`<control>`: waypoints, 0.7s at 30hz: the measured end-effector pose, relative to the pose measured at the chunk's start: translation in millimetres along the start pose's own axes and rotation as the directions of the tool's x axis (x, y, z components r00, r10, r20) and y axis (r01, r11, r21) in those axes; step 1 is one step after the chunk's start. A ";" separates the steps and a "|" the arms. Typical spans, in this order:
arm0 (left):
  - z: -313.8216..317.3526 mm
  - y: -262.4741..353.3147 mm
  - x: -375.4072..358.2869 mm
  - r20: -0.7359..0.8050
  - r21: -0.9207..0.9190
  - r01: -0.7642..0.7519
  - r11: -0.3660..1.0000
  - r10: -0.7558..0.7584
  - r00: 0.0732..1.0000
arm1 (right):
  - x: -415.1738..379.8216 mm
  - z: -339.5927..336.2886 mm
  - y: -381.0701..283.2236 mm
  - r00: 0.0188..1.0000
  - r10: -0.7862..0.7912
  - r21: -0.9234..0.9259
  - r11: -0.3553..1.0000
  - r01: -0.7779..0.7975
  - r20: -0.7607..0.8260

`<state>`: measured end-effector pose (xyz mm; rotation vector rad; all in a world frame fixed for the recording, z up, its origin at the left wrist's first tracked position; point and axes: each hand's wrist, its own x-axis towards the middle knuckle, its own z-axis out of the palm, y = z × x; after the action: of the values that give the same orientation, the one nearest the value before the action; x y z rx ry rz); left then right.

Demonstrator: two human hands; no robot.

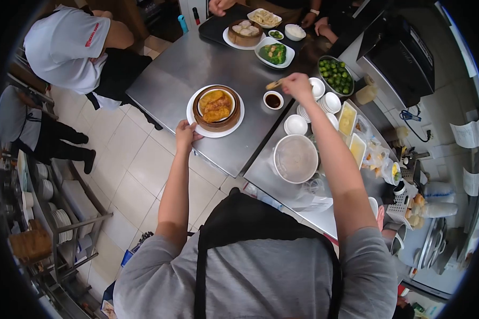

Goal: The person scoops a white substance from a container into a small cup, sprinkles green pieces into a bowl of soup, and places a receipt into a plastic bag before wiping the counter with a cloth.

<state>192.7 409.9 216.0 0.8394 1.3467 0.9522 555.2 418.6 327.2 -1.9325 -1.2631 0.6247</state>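
Note:
My left hand (186, 134) grips the rim of a white plate (240, 118) at the steel table's front edge. On that plate stands a round bamboo steamer (218, 126) holding a white dish with golden-brown food (216, 106). My right hand (297, 86) is pinched on a small light-brown item (274, 84), perhaps a brush or spoon, too small to tell. Just below that item sits a small white bowl of dark sauce (273, 100). Stacked white dishes (331, 102) are beside my right wrist.
Toward the back are another steamer (245, 33), a dish of greens (274, 53) and a rice bowl (295, 32). A bowl of green limes (336, 76) and a lidded tub (296, 158) lie right. People stand left and behind the table.

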 end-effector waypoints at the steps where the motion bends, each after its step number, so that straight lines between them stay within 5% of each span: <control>1: 1.4 3.8 -2.2 0.013 -0.029 0.008 1.000 -0.007 1.000 | -1.3 17.9 -1.9 0.994 0.049 -0.059 0.997 -0.043 0.094; 2: 2.5 7.1 -5.6 0.026 -0.057 0.016 0.998 -0.015 1.000 | -2.5 40.3 1.4 0.980 0.107 -0.052 0.994 -0.100 0.167; 3: 3.0 9.9 -9.9 0.031 -0.066 0.011 0.998 -0.009 0.999 | 7.4 73.4 24.5 0.948 -0.165 -0.265 0.934 0.239 0.273; 4: 3.5 9.5 -9.9 0.026 -0.066 0.011 0.998 -0.009 1.000 | 11.8 99.3 42.4 0.889 -0.251 -0.172 0.926 0.336 0.384; 6: 2.5 8.1 -7.8 0.020 -0.065 -0.004 0.998 0.005 1.000 | 2.9 101.8 13.1 0.918 -0.255 -0.136 0.942 0.306 0.303; 9: -0.7 4.0 -2.6 0.032 -0.083 0.006 0.997 -0.003 0.999 | 29.6 93.2 19.4 0.976 0.185 -0.024 0.983 -0.184 0.112; 10: 1.4 6.3 -4.8 0.037 -0.092 -0.002 0.996 0.005 0.999 | 18.7 76.5 -0.2 0.934 0.314 0.109 0.936 -0.334 0.168; 12: 3.5 8.1 -7.9 0.028 -0.105 -0.001 0.995 0.004 1.000 | 17.8 80.2 2.2 0.905 0.420 0.081 0.901 -0.425 0.070; 16: 2.1 1.7 -2.0 0.010 -0.088 -0.018 0.996 0.019 1.000 | 18.0 119.0 14.3 0.884 0.454 0.192 0.863 -0.468 0.116; 18: -0.4 -0.6 -1.2 -0.007 -0.057 -0.036 0.998 0.036 0.999 | 31.6 150.9 41.0 0.969 0.226 -0.117 0.970 -0.214 0.102; 21: -8.0 0.6 -4.0 -0.095 -0.047 -0.020 0.999 0.016 0.995 | 44.1 163.9 50.3 0.948 0.207 -0.154 0.973 -0.173 0.243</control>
<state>184.8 406.1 217.7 0.7792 1.3942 1.0456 482.1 497.7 186.7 -2.1530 -1.3107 0.9386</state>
